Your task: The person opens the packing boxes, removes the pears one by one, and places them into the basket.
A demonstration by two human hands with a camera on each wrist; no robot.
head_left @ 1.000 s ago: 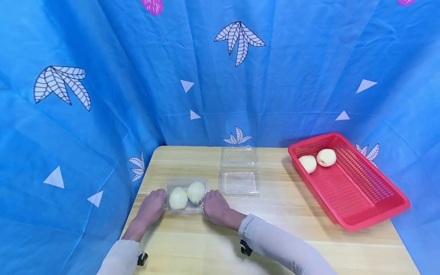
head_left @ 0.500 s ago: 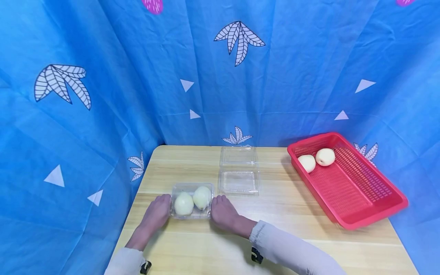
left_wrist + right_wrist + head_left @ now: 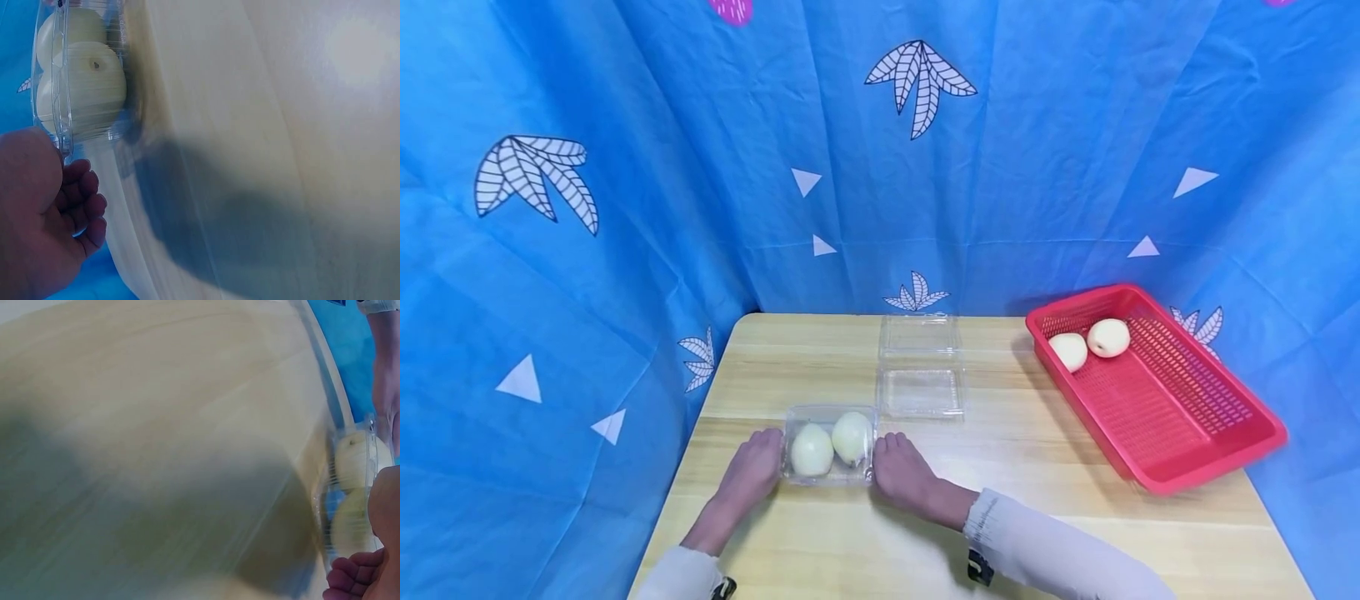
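Note:
A clear plastic clamshell box (image 3: 805, 414), its lid down, encloses two pale pears (image 3: 812, 450). My left hand (image 3: 754, 467) grips the box's left end, and my right hand (image 3: 904, 475) grips the right end. From the left wrist view, one pear (image 3: 90, 84) shows through the ribbed wall, while the left hand's thumb and curled fingers (image 3: 94, 203) meet at the rim flange. Over in the right wrist view, the right hand (image 3: 375, 544) pinches the near end. The box casts a shadow on the wooden table (image 3: 820, 542).
An open clear clamshell box (image 3: 921, 392) lies at the table's back middle, its two halves spread. To the right, a red plastic basket (image 3: 1172, 425) holds two pale pears (image 3: 1108, 337). Blue patterned curtains (image 3: 1037, 150) stand behind and beside the table.
Both hands, still gripping the box with the two pears, have carried it to the right and a little toward me. The open box and the red basket stay where they were.

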